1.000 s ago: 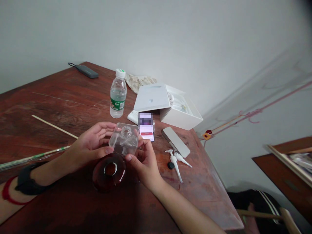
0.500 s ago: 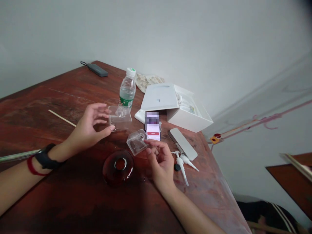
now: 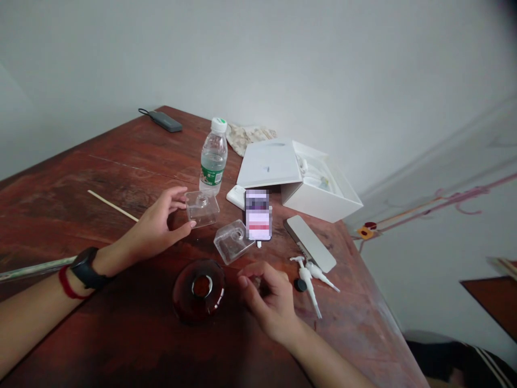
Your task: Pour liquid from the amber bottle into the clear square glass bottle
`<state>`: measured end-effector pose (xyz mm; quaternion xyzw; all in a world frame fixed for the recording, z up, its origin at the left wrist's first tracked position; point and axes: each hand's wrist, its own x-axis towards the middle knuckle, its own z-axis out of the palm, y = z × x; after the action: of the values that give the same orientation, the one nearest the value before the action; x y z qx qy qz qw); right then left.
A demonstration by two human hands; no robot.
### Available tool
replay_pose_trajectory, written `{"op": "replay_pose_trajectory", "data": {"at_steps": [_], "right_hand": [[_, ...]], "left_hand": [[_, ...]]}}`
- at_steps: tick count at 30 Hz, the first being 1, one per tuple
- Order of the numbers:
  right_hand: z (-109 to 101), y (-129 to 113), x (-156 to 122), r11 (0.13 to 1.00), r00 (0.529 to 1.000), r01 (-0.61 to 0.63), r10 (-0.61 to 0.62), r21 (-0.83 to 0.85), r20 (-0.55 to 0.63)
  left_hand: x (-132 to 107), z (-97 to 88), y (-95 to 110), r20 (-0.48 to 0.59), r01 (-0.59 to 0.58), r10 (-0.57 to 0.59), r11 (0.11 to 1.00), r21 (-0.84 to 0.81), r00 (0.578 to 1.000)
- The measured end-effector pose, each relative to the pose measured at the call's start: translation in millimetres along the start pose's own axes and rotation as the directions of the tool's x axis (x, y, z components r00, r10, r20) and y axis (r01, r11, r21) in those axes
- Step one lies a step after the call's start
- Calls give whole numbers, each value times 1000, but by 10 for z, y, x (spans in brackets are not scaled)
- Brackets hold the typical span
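My left hand [image 3: 163,218] holds the left end of a clear plastic box [image 3: 207,211], its thumb at the near corner and its fingers at the far one. The box lies low in front of the water bottle [image 3: 213,159]. A second clear plastic box [image 3: 232,242] rests on the table, with a round hole or neck in its upper face. Below it my right hand [image 3: 270,299] hovers with curled fingers, thumb and forefinger close together and nothing visible between them. Between the hands stands a dark brown round glass bottle [image 3: 183,299] with an open neck.
A lit phone [image 3: 258,218] leans by a white box [image 3: 323,202] with its lid [image 3: 269,164]. To the right lie a grey-white flat bar [image 3: 311,243], white pump heads [image 3: 309,280] and a black cap [image 3: 300,284]. A thin stick [image 3: 111,205] and a grey hub [image 3: 165,121] are on the left.
My right hand has let go of the second plastic box and drawn back toward me. My left hand has lowered its box toward the table. The view has shifted slightly.
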<state>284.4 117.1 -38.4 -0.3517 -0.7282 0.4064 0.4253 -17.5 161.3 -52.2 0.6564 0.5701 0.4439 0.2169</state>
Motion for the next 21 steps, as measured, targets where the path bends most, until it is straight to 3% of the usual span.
{"op": "replay_pose_trajectory", "data": {"at_steps": [11, 21], "right_hand": [[-55, -31, 65, 973, 991, 131, -130, -188, 13], [-74, -112, 52, 924, 963, 268, -260, -273, 67]], "left_hand": [[-30, -14, -32, 32, -122, 119, 987, 106, 992], [-88, -4, 4, 57, -110, 103, 984, 143, 993]]}}
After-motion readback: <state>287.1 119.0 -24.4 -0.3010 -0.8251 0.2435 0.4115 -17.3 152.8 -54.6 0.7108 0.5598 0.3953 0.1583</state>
